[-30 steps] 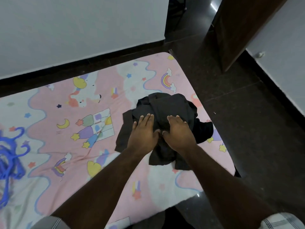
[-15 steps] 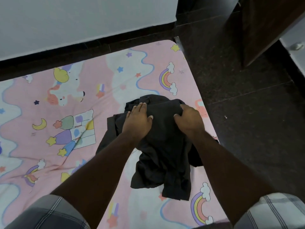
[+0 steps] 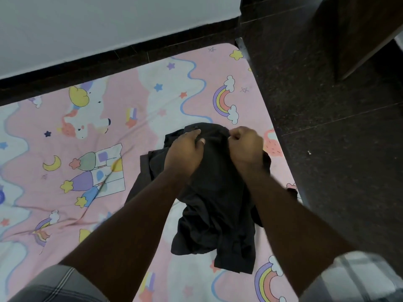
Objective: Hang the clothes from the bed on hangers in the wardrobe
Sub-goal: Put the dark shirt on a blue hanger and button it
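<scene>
A crumpled black garment (image 3: 216, 205) is lifted above the bed (image 3: 152, 101), which has a pink sheet printed with rainbows and unicorns. My left hand (image 3: 185, 153) holds the garment's upper edge on the left, thumb over the cloth. My right hand (image 3: 245, 147) grips the same upper edge on the right with curled fingers. The rest of the garment hangs down in folds between my forearms toward the sheet. No hanger and no wardrobe interior is in view.
A dark speckled tile floor (image 3: 338, 149) runs along the bed's right side. A brown wooden panel (image 3: 357, 29), a door or wardrobe side, stands at the top right. A white wall (image 3: 109, 25) with a black skirting runs behind the bed.
Both hands went from lying flat on the garment to gripping its top edge and raising it off the sheet. The view shifted right, so the blue hangers at the left left the frame.
</scene>
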The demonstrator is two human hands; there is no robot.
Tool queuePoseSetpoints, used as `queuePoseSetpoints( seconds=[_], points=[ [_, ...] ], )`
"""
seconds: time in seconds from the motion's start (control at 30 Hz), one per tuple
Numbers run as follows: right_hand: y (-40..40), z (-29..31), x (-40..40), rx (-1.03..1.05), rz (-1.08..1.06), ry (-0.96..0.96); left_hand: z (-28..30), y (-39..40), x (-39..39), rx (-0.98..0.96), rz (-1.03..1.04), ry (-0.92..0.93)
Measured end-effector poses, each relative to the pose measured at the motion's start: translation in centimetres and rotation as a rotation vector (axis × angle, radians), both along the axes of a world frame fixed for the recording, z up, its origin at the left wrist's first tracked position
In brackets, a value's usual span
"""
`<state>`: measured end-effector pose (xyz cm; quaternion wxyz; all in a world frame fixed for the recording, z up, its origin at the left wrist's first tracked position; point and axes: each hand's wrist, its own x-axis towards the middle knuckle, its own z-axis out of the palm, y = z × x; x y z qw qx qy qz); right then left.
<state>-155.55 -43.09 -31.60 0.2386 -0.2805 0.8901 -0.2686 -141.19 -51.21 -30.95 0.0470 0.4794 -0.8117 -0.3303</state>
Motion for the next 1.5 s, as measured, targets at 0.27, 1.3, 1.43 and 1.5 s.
queuePoseSetpoints(
  seconds=[0.27, 1.3, 1.43, 1.5],
  points=[
    [3.0, 3.5, 17.0, -0.326, 0.393, -0.009, 3.7, -1.4, 5.5, 0.191, 0.39, 0.104],
    [1.9, 8.6, 20.0, -0.327, 0.401, 0.109, 8.0, -0.7, 13.7, 0.343, 0.359, 0.28],
    [2.8, 10.1, 20.8, -0.358, 0.231, -0.01, 9.5, -0.6, 16.9, 0.308, 0.36, 0.24],
    [2.6, 10.4, 20.0, -0.28, 0.21, 0.035, 10.5, -0.2, 18.7, 0.311, 0.354, 0.267]
  ],
)
